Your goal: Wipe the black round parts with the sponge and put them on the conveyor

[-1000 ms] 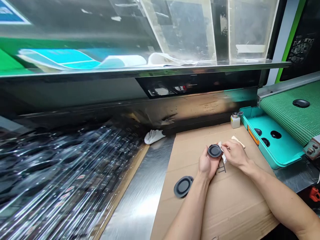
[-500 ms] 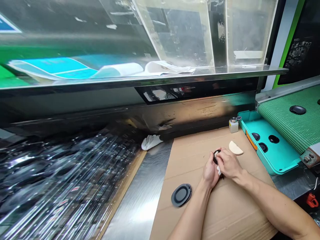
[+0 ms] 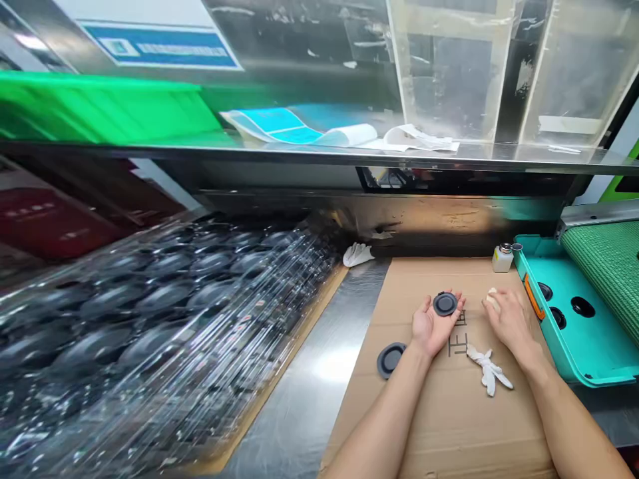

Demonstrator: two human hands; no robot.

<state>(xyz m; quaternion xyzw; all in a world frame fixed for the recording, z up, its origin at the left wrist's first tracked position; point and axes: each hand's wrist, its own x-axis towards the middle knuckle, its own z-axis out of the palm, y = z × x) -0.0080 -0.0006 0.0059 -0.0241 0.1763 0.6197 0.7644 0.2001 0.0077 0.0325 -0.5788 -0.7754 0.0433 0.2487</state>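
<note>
A dark grey round plastic cap (image 3: 445, 304) with a ringed face lies across the fingers of my left hand (image 3: 434, 327), palm up above the cardboard. My right hand (image 3: 513, 324) reaches past the cap to the right, fingers curled on a cream half-round pad (image 3: 493, 301) that they mostly cover. Between my forearms a white glove (image 3: 489, 370) lies crumpled on the cardboard sheet (image 3: 424, 426). Left of my left wrist sits a second dark round cap (image 3: 390, 360), partly behind the forearm.
A teal tray (image 3: 569, 346) holding a few black rings stands at the right, below a green conveyor belt (image 3: 606, 256). A small white bottle (image 3: 502, 258) is at the tray's corner. Clear plastic trays (image 3: 164, 319) of dark caps fill the left. A metal shelf (image 3: 319, 156) crosses above.
My hands have parted: the left turned palm up with the cap, and the right moved to the cream pad. The camera view has swung left.
</note>
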